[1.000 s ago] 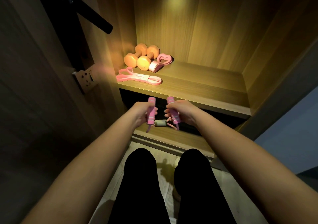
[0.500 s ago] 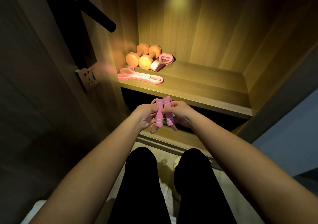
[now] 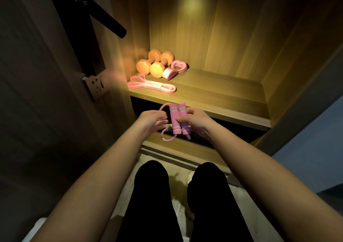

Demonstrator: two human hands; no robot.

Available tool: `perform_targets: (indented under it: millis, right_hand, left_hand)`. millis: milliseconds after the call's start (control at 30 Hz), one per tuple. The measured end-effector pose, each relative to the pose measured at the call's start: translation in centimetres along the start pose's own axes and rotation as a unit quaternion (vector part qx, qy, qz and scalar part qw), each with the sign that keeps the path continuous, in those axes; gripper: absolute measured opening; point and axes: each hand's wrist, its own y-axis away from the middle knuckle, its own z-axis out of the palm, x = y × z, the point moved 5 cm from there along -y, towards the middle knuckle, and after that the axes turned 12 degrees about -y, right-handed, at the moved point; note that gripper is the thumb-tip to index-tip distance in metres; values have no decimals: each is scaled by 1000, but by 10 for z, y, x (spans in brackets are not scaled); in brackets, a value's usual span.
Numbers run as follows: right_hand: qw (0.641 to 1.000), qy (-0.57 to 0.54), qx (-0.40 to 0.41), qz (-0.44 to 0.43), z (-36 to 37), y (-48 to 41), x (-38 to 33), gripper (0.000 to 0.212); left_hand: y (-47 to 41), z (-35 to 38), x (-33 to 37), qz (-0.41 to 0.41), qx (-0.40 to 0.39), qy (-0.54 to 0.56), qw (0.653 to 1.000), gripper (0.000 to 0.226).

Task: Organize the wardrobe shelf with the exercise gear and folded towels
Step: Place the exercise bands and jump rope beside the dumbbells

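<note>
The right hand (image 3: 196, 120) is gripping both pink handles of the jump rope (image 3: 174, 114) just below the shelf (image 3: 222, 100), with the left hand (image 3: 152, 120) fingers pinching its cord. The dumbbells (image 3: 155, 63) and resistance bands (image 3: 151, 85) are already sitting at eleven o'clock. The rope is awaiting placement, and no towels are showing.

Print on the resistance band (image 3: 153, 85) label too small to read, jump rope (image 3: 178, 118) cord partly hidden behind the left hand (image 3: 151, 120), its fingertips blurred, compartment under the shelf (image 3: 222, 100) lost in shadow, forearms (image 3: 104, 167) cut by lower edge
</note>
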Motion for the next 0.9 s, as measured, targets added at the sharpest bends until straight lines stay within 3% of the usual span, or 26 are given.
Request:
perform_targets:
  millis: [100,167,333,467,667,833,900]
  right_hand:
    - [999,-49,11,7,-10,1,-9,27]
    - [996,-81,5,22,-12,4,-18,23]
    - [984,-172,-17,34,-10,9,-51,15]
    - [959,-280,-37,38,-6,14,-75,5]
    - [925,-373,-50,52,-16,2,-86,12]
    - [917,-391,-3,79,-38,-35,-73,23]
    - [928,-359,5,100,-38,-54,-69,17]
  left_hand:
    - [-7,-31,-7,39,84,-106,990,20]
    - [-10,-42,-18,48,95,-165,981,18]
    - [-18,-36,-41,21,12,-165,986,44]
    - [-28,-16,-28,76,-20,-135,988,59]
    - [-42,2,31,174,10,-108,979,15]
    - [-69,-24,59,198,83,-232,949,14]
    - [-85,-34,71,225,89,-291,926,14]
